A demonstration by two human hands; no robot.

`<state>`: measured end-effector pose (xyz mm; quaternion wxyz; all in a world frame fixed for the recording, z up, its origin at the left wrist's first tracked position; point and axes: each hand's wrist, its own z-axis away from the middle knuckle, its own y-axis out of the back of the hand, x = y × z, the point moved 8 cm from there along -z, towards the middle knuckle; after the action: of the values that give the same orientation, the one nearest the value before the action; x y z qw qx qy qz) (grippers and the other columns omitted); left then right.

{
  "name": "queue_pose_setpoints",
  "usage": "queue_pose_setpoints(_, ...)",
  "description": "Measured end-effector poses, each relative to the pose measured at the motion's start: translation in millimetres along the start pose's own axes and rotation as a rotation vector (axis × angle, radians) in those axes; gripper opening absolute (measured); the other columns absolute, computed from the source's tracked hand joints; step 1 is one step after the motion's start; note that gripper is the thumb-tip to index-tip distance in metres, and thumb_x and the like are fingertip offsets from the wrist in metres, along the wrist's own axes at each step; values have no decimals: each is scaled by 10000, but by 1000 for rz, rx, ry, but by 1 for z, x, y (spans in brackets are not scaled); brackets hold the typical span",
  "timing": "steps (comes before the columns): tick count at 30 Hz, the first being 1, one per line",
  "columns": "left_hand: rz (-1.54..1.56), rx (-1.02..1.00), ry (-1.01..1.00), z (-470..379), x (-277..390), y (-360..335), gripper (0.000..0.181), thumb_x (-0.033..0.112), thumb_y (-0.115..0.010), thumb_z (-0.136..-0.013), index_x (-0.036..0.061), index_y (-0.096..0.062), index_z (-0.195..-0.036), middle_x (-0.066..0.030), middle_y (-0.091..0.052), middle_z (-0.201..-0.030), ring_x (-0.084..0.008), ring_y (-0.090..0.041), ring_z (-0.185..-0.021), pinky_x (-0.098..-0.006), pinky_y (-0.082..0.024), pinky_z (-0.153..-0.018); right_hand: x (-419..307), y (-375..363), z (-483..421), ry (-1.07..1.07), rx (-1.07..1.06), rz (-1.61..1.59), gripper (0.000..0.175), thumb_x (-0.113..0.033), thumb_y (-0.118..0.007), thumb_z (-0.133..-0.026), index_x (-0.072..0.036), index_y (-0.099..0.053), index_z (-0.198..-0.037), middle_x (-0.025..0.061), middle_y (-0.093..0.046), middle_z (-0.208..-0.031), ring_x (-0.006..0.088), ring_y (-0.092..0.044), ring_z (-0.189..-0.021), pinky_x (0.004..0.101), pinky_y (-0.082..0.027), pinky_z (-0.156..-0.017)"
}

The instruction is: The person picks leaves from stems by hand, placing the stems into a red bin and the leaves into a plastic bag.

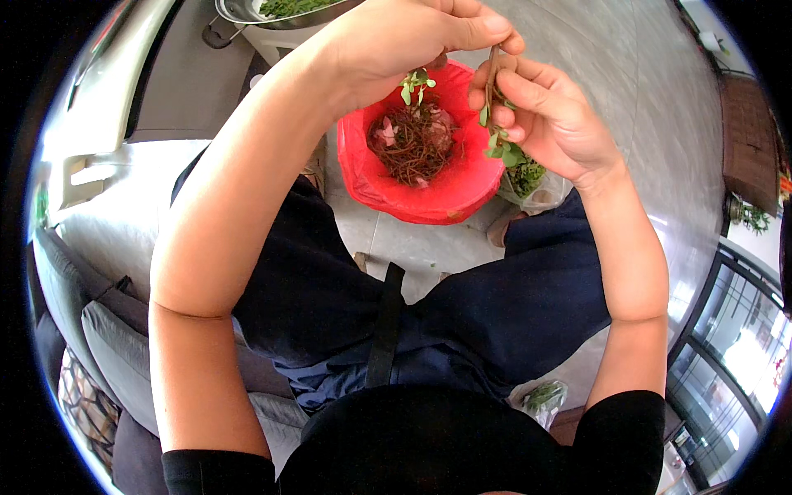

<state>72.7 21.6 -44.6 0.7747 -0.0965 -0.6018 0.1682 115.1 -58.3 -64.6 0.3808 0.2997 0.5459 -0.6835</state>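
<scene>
My left hand (455, 28) pinches the upper end of a brown plant stem (490, 77) between thumb and fingers. Lower down, my right hand (547, 111) grips the same stem, whose small rounded green leaves (508, 153) hang below the fingers. Another leafy sprig (417, 85) shows under my left palm; its upper part is hidden, so what holds it cannot be told. Beneath both hands stands a bin lined with a red plastic bag (427, 207). Inside it lie tangled brown stems or roots (411, 145) and some pinkish scraps (387, 132).
A clear plastic bag of greens (526, 179) stands right of the bin, by my foot. A metal pot (278, 21) holding greens is at the top left. Another bag of greens (544, 396) lies by my right side. A grey sofa (117, 334) is on the left.
</scene>
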Motion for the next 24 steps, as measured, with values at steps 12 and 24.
queue_pose_setpoints(12, -401, 417, -162, 14, 25, 14, 169, 102, -628, -826, -60, -647, -870, -75, -637, -723, -97, -563, -615, -213, -461, -573, -2, 19, 1, 142, 289, 117, 137, -114, -595, -855, 8, -597, -917, 83, -626, -849, 158, -637, -770, 242, -538, -670)
queue_pose_setpoints(24, -239, 458, -140, 3, 14, 14, 153, 85, -612, -830, -67, -636, -831, -86, -623, -707, -104, -555, -609, -217, -459, -554, 0, 16, 10, 334, 413, -148, 96, -56, -542, -873, 22, -560, -926, 157, -621, -911, 229, -641, -825, 298, -535, -771)
